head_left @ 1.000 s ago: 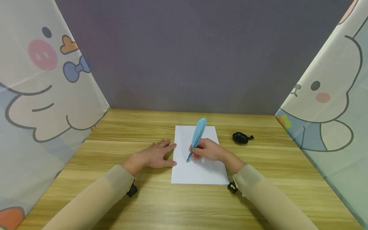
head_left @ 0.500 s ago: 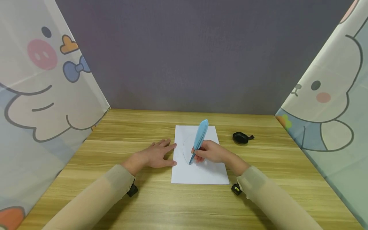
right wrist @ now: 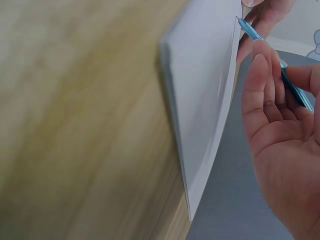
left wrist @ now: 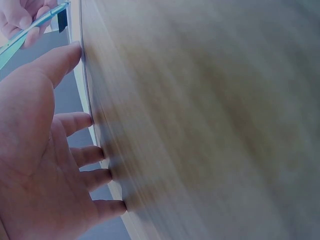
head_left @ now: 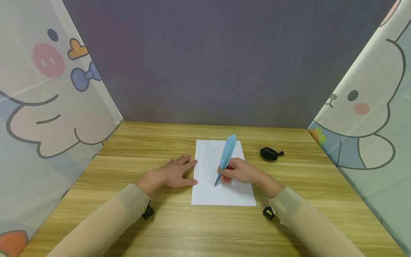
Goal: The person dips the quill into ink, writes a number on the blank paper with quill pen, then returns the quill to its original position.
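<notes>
A sheet of white paper (head_left: 205, 196) lies on the wooden table, with a thin curved line drawn on it. My right hand (head_left: 239, 170) pinches a light blue feather-shaped pen (head_left: 228, 150) between thumb and fingers. Its tip meets the paper at the lower end of the curve, and its wide feathered top leans up to the right. In the right wrist view the pen (right wrist: 250, 30) shows a slim blue barrel and pointed tip. My left hand (head_left: 174, 174) rests with fingers spread, its thumb and a fingertip touching the paper's left edge.
A small black oval object with a short strap (head_left: 269, 154) lies right of the paper. The wooden table (head_left: 205, 232) ends at a grey panel (head_left: 212, 71) behind. Cartoon-printed cloths (head_left: 57, 117) hang on both sides.
My right hand has slid right and slightly towards me with the pen, and the drawn curve has grown longer at its lower end. The left hand has stayed still.
</notes>
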Demonstrator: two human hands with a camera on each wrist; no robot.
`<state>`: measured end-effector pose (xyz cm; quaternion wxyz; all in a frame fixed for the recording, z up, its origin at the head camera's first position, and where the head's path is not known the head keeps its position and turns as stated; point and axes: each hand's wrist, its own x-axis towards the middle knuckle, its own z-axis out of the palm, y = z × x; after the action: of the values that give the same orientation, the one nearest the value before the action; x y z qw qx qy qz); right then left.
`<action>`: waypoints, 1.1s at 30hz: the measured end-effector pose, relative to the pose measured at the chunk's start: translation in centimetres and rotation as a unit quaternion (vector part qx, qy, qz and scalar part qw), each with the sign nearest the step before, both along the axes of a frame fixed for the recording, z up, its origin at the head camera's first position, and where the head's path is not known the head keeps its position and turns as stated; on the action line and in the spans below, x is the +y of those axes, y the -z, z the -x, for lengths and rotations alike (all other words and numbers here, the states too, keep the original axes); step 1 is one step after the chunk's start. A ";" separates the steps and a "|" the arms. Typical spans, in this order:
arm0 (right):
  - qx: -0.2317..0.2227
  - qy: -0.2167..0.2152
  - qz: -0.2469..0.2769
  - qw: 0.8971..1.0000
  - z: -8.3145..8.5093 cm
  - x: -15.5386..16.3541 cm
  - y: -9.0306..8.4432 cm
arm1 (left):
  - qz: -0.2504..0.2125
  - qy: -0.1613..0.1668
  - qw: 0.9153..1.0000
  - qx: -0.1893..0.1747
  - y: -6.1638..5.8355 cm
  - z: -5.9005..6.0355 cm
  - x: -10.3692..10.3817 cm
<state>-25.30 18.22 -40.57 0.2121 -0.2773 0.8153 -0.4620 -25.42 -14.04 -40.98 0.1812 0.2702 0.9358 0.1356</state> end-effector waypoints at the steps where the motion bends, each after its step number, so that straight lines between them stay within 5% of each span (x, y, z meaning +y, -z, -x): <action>1: 0.001 -0.001 0.000 1.000 0.0 0.1 0.0 | 0.000 0.000 1.000 0.000 0.0 0.0 0.0; 33: -0.025 -0.006 -0.005 1.000 -0.8 3.8 -0.1 | 0.006 0.003 1.000 0.000 -0.2 0.0 0.1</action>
<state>-24.47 22.01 -40.43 0.2369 -0.2697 0.8103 -0.4632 -25.38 -13.96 -40.76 0.1829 0.2717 0.9359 0.1296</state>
